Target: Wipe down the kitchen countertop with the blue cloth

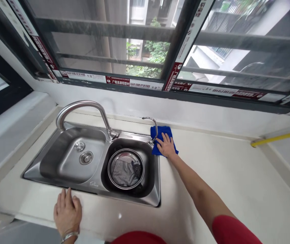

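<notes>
My right hand [166, 146] lies with fingers spread on a blue cloth [162, 130], pressing it to the countertop just right of the sink. The thin curved tap [156, 127] rises beside the cloth, close to my fingers. My left hand [68, 210] rests on the counter's front edge below the sink, fingers stretched out, holding nothing. Between the hands is the steel double sink [99, 149]. In its right basin sits a round metal strainer [113, 156] with a dark grey cloth [124, 172] in it.
A large curved faucet [83, 103] arches over the left basin, which has a drain [86, 157]. The pale countertop [223, 162] extends right, up to a yellow pipe [279, 138] at the wall. Dark-framed windows [134, 83] line the back.
</notes>
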The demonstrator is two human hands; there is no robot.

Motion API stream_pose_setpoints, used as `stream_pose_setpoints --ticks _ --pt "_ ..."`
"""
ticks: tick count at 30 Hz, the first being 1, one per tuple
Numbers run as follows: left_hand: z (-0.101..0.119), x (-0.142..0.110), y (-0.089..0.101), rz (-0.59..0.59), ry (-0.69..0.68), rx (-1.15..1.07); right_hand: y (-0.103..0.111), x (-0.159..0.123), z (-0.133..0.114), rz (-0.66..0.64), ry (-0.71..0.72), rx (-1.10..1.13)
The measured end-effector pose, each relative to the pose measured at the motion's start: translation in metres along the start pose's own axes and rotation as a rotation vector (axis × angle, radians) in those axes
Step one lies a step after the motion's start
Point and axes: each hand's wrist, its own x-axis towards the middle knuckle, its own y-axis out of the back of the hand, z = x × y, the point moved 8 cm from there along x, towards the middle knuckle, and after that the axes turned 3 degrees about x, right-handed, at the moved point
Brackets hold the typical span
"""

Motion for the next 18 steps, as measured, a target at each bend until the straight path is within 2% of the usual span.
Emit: stream_pose_setpoints --ticks 6,11,15,18 --pt "-0.001 0.001 0.002 0.000 -0.007 -0.007 0.006 -0.015 -0.014 -0.041 -0.077 0.008" --pt "-0.002 0.001 0.002 -0.012 -0.009 -0.024 0.010 -0.045 -0.030 -0.020 -0.072 -0.002" --pt "-0.003 0.002 0.001 -0.015 -0.003 -0.020 0.007 -0.068 -0.029 0.010 -0.071 -0.006" --pt "-0.001 0.001 0.000 -0.012 -0.018 -0.017 0.007 -0.067 -0.024 0.024 -0.097 -0.011"
